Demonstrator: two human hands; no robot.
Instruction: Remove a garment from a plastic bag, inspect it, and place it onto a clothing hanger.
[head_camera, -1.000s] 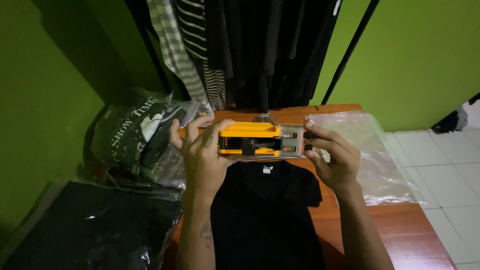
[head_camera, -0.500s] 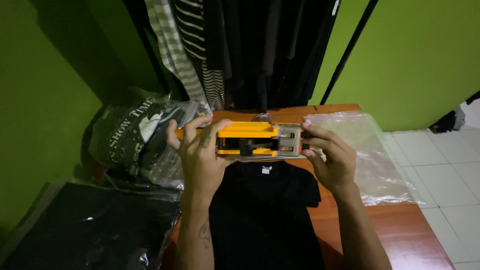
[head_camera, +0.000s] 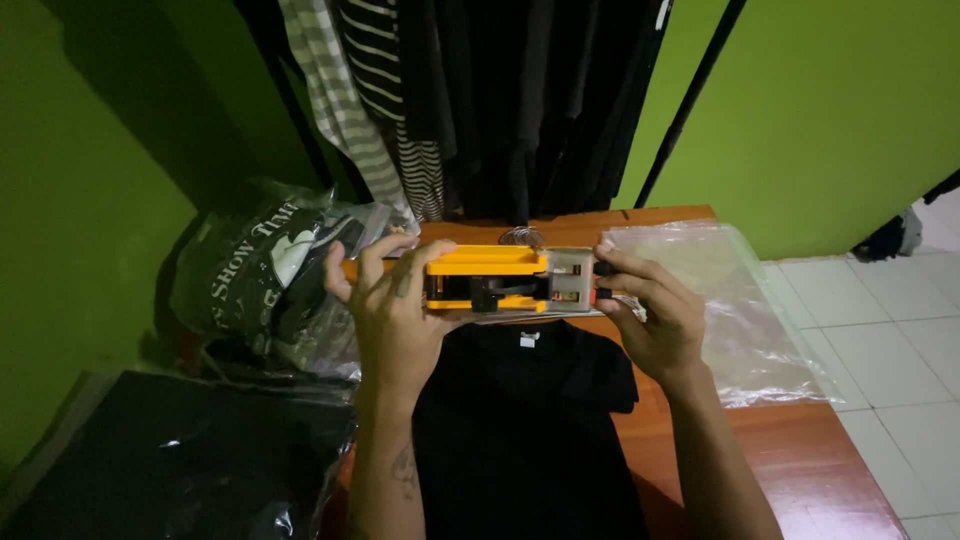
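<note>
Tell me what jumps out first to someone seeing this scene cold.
The yellow hand tool stands out, held level at the centre between the left hand and the right hand, one at each end. Right below it a black T-shirt lies flat on the reddish wooden table. Bright green walls frame dark hanging clothes behind, and a clear plastic bag lies to the right.

A folded shirt (head_camera: 525, 430) lies on the bench (head_camera: 800, 470), bagged clothes (head_camera: 270, 280) to its left, a plastic bag (head_camera: 730, 300) right, hanging clothes (head_camera: 480, 100) behind.
</note>
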